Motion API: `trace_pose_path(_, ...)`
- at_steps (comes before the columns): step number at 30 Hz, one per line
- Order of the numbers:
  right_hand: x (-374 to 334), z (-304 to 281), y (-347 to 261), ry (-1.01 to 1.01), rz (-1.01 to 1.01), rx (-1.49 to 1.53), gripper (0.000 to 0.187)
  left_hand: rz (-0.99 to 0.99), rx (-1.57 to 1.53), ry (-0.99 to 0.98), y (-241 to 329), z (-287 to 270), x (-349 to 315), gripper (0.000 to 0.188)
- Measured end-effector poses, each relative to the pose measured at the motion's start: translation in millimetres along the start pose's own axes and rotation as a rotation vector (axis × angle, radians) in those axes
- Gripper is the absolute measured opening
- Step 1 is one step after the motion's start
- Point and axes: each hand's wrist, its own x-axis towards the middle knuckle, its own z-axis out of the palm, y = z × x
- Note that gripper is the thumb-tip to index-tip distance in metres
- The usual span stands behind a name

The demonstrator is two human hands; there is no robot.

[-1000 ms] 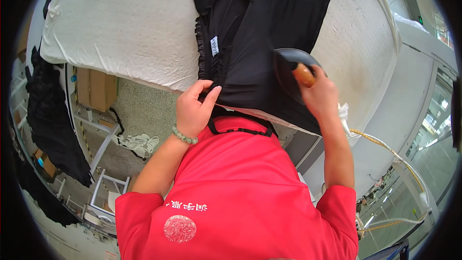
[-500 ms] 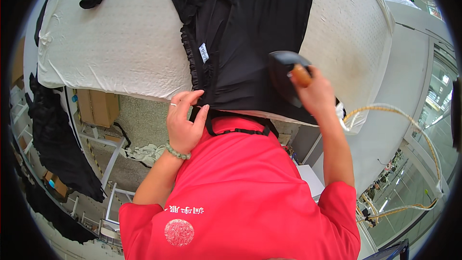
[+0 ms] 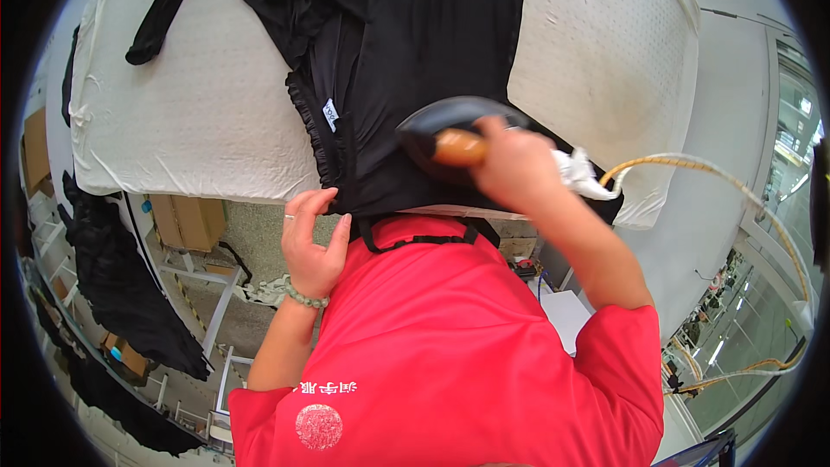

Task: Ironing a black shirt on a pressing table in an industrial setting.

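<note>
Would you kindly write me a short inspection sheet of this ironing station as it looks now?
Surface: white padded ironing table, partly covered.
Job's things: black garment spread flat; dark iron with a brown handle resting on it.
Clutter: black strap at the far left; white cloth by the iron.
Hands: right hand grips the iron; left hand holds the garment's near hem.
Cables: braided yellow cord running right.
Surroundings: dark garments hanging below left; cardboard box under the table.
</note>
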Motion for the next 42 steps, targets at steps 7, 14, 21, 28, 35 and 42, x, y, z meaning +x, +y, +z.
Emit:
trace_pose_path(7, 45, -1, 241, 0.41, 0.361, 0.394, 0.047, 0.15, -0.079, -0.209, 40, 6, 94, 0.027)
trace_pose_path(14, 60, 12, 359, 0.536, 0.523, 0.384, 0.052, 0.011, -0.454, -0.366, 61, 118, 325, 0.034)
trace_pose_path(21, 69, 6, 396, 0.52, 0.606, 0.32, 0.05, 0.0, -0.16, -0.505, 40, 151, 375, 0.045)
trace_pose_path(28, 75, -1, 407, 0.534, 0.581, 0.296, 0.051, 0.06, 0.08, -0.52, 57, 164, 360, 0.053)
trace_pose_path(35, 74, -16, 395, 0.456, 0.499, 0.402, 0.049, 0.267, 0.373, -0.312, 58, 177, 345, 0.039)
trace_pose_path(42, 23, -23, 241, 0.5, 0.117, 0.375, 0.043, 0.083, 0.105, -0.365, 79, 168, 344, 0.041)
